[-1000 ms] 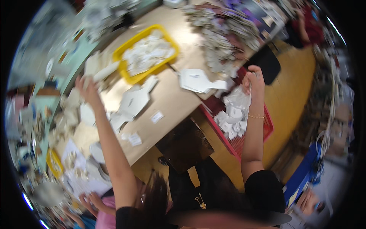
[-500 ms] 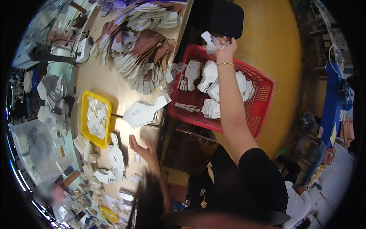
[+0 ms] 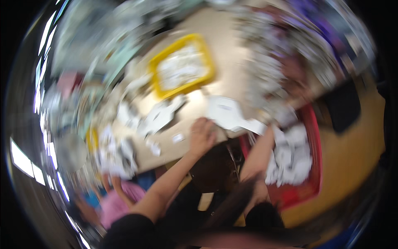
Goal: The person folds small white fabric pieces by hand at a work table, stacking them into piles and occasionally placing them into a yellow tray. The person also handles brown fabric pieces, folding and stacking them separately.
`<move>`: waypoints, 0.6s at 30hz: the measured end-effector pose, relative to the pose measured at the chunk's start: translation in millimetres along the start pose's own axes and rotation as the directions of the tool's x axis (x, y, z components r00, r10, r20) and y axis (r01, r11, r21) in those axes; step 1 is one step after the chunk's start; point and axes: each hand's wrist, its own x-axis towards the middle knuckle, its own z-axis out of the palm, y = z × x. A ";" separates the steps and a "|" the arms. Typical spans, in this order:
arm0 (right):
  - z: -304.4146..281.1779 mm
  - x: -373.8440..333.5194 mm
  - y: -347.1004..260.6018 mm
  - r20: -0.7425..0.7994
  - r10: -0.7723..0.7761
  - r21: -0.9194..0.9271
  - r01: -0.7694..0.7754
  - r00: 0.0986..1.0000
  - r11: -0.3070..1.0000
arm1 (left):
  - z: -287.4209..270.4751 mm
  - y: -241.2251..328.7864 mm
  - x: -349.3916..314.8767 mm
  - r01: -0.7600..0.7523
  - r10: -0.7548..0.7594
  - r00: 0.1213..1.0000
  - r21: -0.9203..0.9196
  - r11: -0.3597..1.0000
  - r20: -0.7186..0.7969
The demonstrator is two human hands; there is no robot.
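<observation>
A stack of flat white paddle-shaped pieces (image 3: 224, 112) lies at the table's front edge, its narrow neck pointing right. Beside its left corner is my left hand (image 3: 203, 135), fingers apart on the tabletop and holding nothing I can see. My right hand (image 3: 269, 126) is at the neck end, above the near side of the red basket (image 3: 318, 153). Motion smears its fingers, so its grip does not show. Next to it, a blurred bit of clear plastic (image 3: 285, 115) overhangs the basket. White pieces (image 3: 293, 155) are heaped inside the basket.
On the table stands a yellow tray (image 3: 154, 79) full of small white pieces. Brown and white stacks (image 3: 290, 62) cover the right side. More white pieces (image 3: 161, 117) lie left of my left hand. A black chair (image 3: 343, 106) stands beyond the basket; another person (image 3: 124, 201) sits at left.
The view has turned left, with blur. My right hand has come back from the basket's far side, where it held a white piece and clear plastic, to the table edge. My left hand has neared the stack.
</observation>
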 end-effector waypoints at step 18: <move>60.5 -8.0 -76.2 -0.113 -0.100 -0.490 0.033 0.989 0.871 | -14.0 -1.0 -2.6 -0.034 0.025 0.990 -0.066 0.997 -0.136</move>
